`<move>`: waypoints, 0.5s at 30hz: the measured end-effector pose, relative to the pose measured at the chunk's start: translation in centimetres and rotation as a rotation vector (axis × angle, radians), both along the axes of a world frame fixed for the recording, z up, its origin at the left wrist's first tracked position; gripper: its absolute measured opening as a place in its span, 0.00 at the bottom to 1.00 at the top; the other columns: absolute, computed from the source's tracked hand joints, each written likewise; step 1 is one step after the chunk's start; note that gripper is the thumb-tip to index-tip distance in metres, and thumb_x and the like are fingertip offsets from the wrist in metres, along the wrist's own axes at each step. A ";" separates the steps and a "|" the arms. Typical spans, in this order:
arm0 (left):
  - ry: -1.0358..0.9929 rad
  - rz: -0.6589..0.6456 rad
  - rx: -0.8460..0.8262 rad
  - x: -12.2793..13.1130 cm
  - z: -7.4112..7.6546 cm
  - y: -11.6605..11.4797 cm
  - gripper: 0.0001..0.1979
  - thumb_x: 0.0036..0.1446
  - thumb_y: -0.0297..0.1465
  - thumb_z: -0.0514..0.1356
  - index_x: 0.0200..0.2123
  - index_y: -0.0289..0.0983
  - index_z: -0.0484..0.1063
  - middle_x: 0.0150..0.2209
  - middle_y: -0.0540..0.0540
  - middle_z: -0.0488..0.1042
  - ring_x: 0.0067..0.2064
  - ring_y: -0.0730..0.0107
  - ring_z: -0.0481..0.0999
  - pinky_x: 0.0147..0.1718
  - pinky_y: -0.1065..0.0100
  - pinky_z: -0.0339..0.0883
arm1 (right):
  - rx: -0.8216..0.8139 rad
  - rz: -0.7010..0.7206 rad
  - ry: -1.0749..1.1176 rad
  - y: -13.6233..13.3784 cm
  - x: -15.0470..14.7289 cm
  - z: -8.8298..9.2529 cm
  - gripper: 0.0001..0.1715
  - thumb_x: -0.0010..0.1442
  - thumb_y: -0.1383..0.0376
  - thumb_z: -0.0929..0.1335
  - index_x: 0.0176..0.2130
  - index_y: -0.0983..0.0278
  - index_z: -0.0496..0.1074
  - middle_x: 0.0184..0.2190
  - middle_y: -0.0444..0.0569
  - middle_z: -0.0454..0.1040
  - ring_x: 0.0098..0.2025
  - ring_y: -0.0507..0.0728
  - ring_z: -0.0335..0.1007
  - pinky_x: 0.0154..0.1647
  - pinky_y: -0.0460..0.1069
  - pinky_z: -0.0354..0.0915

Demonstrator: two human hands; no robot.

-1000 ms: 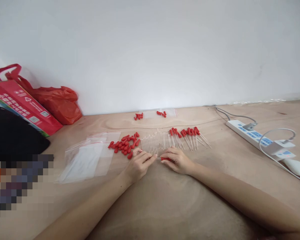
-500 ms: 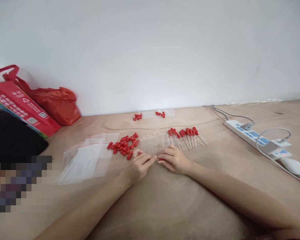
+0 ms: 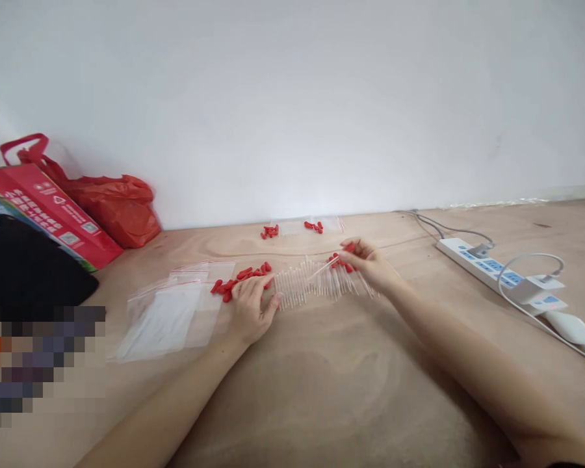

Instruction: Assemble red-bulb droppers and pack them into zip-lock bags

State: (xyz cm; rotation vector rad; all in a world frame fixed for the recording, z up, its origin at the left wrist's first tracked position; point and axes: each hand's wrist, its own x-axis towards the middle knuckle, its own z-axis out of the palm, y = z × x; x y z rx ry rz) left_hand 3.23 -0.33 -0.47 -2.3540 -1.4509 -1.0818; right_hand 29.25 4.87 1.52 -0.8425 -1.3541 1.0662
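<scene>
My right hand (image 3: 372,265) pinches a dropper (image 3: 325,266) by its red rubber bulb. The clear tube of this dropper slants down to the left above a row of bare glass tubes (image 3: 292,286) on the table. Over the near side of a pile of loose red rubber bulbs (image 3: 244,273) rests my left hand (image 3: 249,312), fingers spread from the thumb, partly hiding the pile. Its thumb comes close to the left end of the tube row. Finished droppers (image 3: 340,263) with red bulbs lie at the row's right, partly covered by my right hand.
Clear zip bags (image 3: 168,318) lie to the left, with red and black bags behind them. Near the wall is a small bag (image 3: 292,227) with red bulbs beside it. A white power strip (image 3: 482,265) with plugs and cables occupies the right.
My hands have parted. The right hand has moved up and to the right with the dropper, over the finished ones. My left hand has shifted left onto the loose bulbs and opened.
</scene>
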 end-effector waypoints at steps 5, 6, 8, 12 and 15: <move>0.115 0.129 -0.068 -0.9 0.1 0.3 0.17 0.48 0.40 0.58 0.40 0.39 0.66 0.41 0.44 0.70 0.45 0.58 0.67 0.42 0.58 0.53 | -0.055 -0.218 -0.216 3.0 6.4 1.6 0.22 0.47 0.57 0.68 0.43 0.61 0.68 0.25 0.41 0.66 0.29 0.49 0.64 0.30 0.45 0.60; 0.139 0.132 -0.081 -0.9 0.1 0.3 0.17 0.47 0.40 0.58 0.39 0.39 0.66 0.41 0.44 0.70 0.44 0.58 0.66 0.41 0.58 0.53 | -0.078 -0.273 -0.310 3.3 7.1 1.3 0.24 0.48 0.58 0.66 0.45 0.63 0.68 0.25 0.42 0.67 0.29 0.50 0.64 0.30 0.46 0.60; 0.168 0.131 -0.102 -0.8 0.1 0.2 0.16 0.46 0.41 0.58 0.37 0.39 0.67 0.39 0.44 0.70 0.43 0.58 0.67 0.40 0.59 0.53 | -0.123 -0.337 -0.524 3.8 7.7 0.2 0.26 0.50 0.59 0.64 0.49 0.66 0.66 0.25 0.44 0.68 0.28 0.51 0.64 0.31 0.46 0.60; 0.179 0.123 -0.128 -0.7 0.1 0.0 0.13 0.48 0.41 0.57 0.33 0.39 0.67 0.35 0.46 0.71 0.40 0.61 0.68 0.40 0.60 0.52 | -0.068 -0.385 -0.965 4.4 6.9 -2.0 0.25 0.52 0.62 0.62 0.49 0.68 0.66 0.27 0.47 0.71 0.30 0.53 0.66 0.32 0.47 0.59; 0.179 0.113 -0.155 -0.6 0.1 -0.1 0.11 0.50 0.41 0.55 0.30 0.39 0.67 0.32 0.48 0.71 0.38 0.63 0.68 0.40 0.60 0.51 | -0.010 -0.428 -1.159 4.5 6.1 -2.9 0.24 0.52 0.62 0.62 0.48 0.66 0.66 0.26 0.47 0.72 0.31 0.55 0.67 0.32 0.47 0.58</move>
